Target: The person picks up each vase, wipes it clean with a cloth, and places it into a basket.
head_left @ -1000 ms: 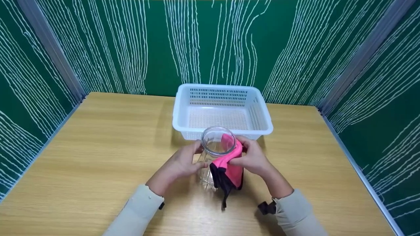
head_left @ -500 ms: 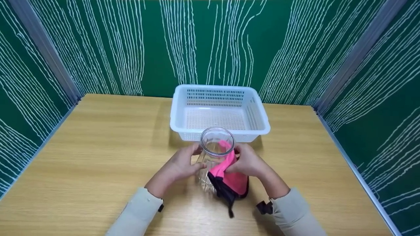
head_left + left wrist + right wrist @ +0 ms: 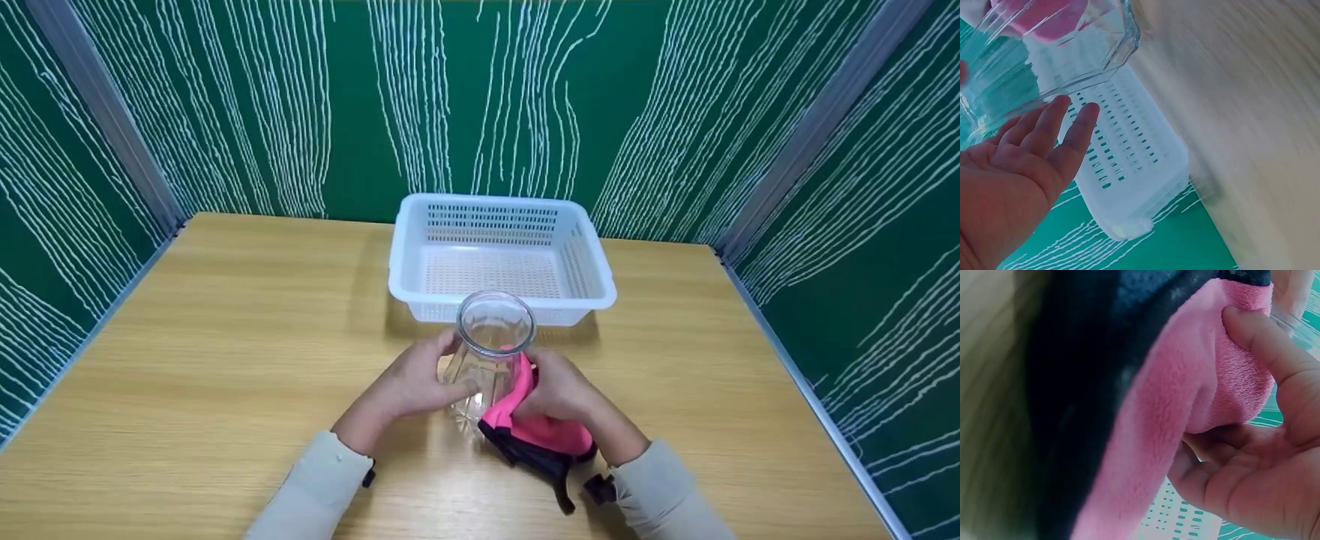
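A clear glass jar point(image 3: 487, 371) with a round rim and ridged sides leans in front of me, its mouth toward the head camera. My left hand point(image 3: 416, 379) holds its left side, thumb in front and fingers behind. In the left wrist view, those fingers point(image 3: 1081, 129) lie along the glass point(image 3: 1010, 73). Against the jar's right side, my right hand point(image 3: 562, 390) pinches a pink fluffy cloth point(image 3: 555, 433) with black edging. The right wrist view has the thumb pressing the cloth point(image 3: 1168, 382), the other fingers partly behind it. A black strip of the cloth hangs down at the front.
Just beyond the jar stands a white perforated plastic basket point(image 3: 401, 289) with nothing in it. The wooden table point(image 3: 247, 337) is bounded at the back and sides by green panels point(image 3: 360, 112) with white wavy lines.
My right hand has slid down the jar's right side with the cloth, whose lower part has swung rightward and toward me. The left hand and jar stay nearly still.
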{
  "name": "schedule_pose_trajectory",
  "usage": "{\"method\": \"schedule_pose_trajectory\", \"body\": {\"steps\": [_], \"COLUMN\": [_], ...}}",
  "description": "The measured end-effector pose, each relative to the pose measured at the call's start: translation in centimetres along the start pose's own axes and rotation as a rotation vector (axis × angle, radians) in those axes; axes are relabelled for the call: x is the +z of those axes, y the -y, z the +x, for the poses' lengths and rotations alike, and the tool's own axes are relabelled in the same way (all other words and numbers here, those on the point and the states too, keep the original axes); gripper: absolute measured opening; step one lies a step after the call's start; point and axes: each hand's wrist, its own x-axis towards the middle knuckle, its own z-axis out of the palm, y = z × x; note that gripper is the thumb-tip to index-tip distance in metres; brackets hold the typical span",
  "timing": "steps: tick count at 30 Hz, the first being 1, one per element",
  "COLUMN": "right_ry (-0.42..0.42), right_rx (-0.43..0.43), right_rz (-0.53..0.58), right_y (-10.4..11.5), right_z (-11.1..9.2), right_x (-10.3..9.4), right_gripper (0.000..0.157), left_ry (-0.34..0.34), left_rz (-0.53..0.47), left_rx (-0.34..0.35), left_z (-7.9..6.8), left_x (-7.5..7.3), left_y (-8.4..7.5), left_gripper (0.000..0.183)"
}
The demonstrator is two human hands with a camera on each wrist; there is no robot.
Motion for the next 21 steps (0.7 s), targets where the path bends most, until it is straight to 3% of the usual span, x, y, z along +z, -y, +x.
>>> {"method": "schedule_pose_trajectory", "body": {"steps": [9, 15, 21], "right_ry": [-0.023, -0.035, -0.088], "right_rx": [-0.037, -0.086, -0.181], "right_rz": [0.009, 0.086, 0.206], "right_y": [-0.2, 0.2, 1.1], "right_z": [-0.3, -0.6, -0.7], "right_x": [0.0, -0.3, -1.0], "right_gripper": [0.073, 0.073, 0.066], "left_ry": [-0.065, -0.103, -0.109], "left_rz": [0.01, 0.015, -0.047], "left_rx": [-0.139, -0.134, -0.122], "left_z": [-0.1, 0.1, 0.3], "left_x": [0.8, 0.5, 0.2], "left_y": [-0.6, -0.8, -0.8], "left_gripper": [0.078, 0.067, 0.066]}}
